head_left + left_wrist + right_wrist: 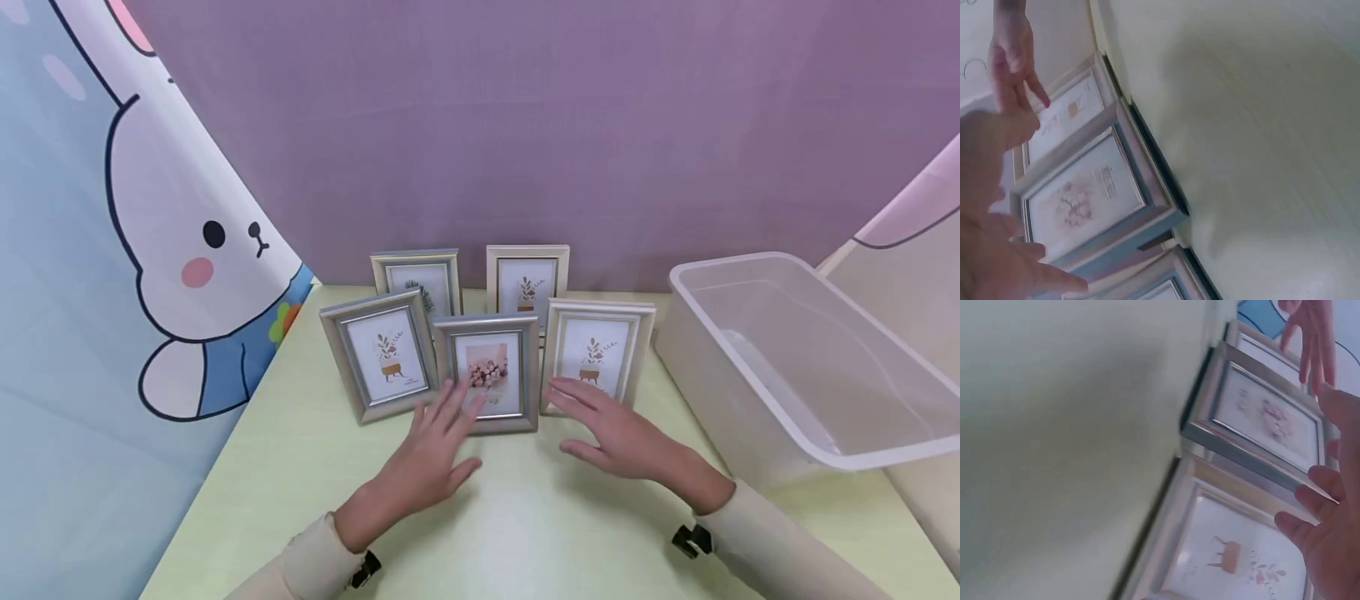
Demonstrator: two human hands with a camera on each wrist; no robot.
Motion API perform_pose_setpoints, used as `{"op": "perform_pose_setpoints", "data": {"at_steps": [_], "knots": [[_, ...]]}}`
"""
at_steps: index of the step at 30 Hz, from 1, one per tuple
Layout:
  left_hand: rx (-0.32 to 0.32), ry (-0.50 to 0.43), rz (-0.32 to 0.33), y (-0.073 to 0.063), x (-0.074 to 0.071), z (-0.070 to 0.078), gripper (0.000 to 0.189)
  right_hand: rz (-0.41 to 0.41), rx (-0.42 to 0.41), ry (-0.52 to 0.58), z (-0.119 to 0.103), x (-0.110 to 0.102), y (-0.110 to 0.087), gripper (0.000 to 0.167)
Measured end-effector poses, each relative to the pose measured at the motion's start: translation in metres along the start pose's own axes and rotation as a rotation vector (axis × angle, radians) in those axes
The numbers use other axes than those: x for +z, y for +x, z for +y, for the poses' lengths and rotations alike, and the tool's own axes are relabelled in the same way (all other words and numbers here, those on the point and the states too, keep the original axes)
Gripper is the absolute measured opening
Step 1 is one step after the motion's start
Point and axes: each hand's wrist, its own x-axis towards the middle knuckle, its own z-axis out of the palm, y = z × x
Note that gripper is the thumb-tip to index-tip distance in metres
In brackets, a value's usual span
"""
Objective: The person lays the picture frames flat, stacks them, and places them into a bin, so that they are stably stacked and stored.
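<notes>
Several picture frames stand upright in two rows. The front row has a grey-brown frame point(386, 354) at left, a taupe frame point(495, 358) with a pink flower picture in the middle, and a whitish frame point(602, 337) at right. Behind them are a greenish-gold frame point(416, 275) and a pale frame point(527, 275), partly hidden. My left hand point(426, 458) is before the middle frame, fingers straight and spread. My right hand point(626, 433) hovers by the right frame's lower part, fingers extended. Neither hand holds anything; whether the fingertips touch the frames I cannot tell.
A translucent plastic bin point(720, 358) stands at the right of the pale green table point(495, 533). Purple cloth point(465, 125) hangs behind the frames. At left is a blue cloth with a printed rabbit point(180, 292).
</notes>
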Motion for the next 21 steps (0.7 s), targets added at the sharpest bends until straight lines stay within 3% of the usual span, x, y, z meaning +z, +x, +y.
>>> {"op": "perform_pose_setpoints", "data": {"at_steps": [4,8,15,18,21], "knots": [[-0.050,-0.088,0.235,0.006,-0.001,-0.010,0.083,0.082,0.010,0.035,0.002,-0.007,0.016,0.066],[-0.195,-0.252,0.342,0.013,-0.004,-0.020,0.077,0.141,0.017,0.054,0.005,-0.016,0.037,0.061],[-0.471,-0.616,0.336,0.022,0.001,-0.037,0.074,0.284,-0.014,0.088,0.007,-0.027,0.076,0.050],[-0.558,-0.713,0.311,0.025,0.007,-0.044,0.075,0.315,-0.008,0.101,0.007,-0.030,0.095,0.044],[-0.607,-0.771,0.272,0.026,0.014,-0.049,0.075,0.302,0.017,0.096,0.007,-0.032,0.112,0.040]]}}
